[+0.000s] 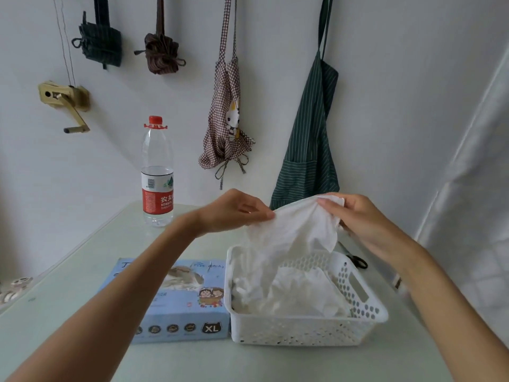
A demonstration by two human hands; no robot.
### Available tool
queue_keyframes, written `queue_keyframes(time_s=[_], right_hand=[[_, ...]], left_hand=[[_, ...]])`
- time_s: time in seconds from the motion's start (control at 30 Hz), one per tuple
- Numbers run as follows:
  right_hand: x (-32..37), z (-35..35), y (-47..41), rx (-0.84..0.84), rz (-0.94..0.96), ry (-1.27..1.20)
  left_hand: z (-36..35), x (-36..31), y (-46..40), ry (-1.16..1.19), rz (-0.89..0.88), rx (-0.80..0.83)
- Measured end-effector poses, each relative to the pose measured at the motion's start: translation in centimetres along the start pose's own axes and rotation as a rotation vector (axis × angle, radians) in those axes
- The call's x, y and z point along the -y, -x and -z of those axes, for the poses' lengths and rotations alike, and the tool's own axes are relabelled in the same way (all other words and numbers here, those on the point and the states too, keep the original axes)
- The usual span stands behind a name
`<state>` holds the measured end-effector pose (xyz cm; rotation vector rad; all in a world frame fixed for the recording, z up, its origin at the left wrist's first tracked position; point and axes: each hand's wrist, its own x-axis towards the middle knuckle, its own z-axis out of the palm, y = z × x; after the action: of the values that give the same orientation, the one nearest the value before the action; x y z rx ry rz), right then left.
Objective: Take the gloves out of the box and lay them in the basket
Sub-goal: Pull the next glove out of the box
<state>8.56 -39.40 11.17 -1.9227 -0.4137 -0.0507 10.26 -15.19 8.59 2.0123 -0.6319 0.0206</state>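
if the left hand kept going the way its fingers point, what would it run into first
The left hand points right, pinching the thin white plastic glove held above the white perforated plastic basket. It would probably meet that glove first, then the right hand gripping its other edge, though depth is unclear.

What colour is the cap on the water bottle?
Red. The cap shows plainly in the head view.

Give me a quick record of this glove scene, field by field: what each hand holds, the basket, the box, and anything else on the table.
left hand: pinches one edge of the thin white glove
right hand: pinches the opposite edge
glove: spread in the air above the basket
white perforated plastic basket: holds crumpled white gloves
light blue cardboard glove box: left of the basket, touching it
clear water bottle with red label: upright, far side
black scissors: behind the basket
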Motion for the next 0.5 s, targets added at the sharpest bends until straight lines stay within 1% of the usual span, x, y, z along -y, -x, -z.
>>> queue_keyframes(time_s=[0.1, 0.17, 0.2, 0.3, 0.4, 0.5], right_hand=[[-0.7, 0.6, -0.1, -0.187, -0.042, -0.130], [-1.4, 0.8, -0.3, -0.265, -0.013, -0.129], [-1.7, 0.7, -0.4, -0.312, 0.005, -0.108], [-2.5, 0.3, -0.8, -0.450, 0.110, -0.015], [-3.3, 0.1, -0.7, -0.544, 0.294, 0.183], [-3.9, 0.0, -0.5, -0.622, 0.394, 0.299]], left_hand=[[-0.5, 0.5, -0.3, -0.064, -0.044, -0.129], [-1.1, 0.7, -0.7, -0.112, -0.076, -0.212], [-1.4, 0.8, -0.8, -0.105, -0.081, -0.227], [-2.2, 0.6, -0.8, -0.046, -0.107, -0.195], [-2.4, 0.7, -0.4, 0.023, -0.084, -0.109], [-2.2, 1.3, 0.0, -0.033, -0.019, -0.036]])
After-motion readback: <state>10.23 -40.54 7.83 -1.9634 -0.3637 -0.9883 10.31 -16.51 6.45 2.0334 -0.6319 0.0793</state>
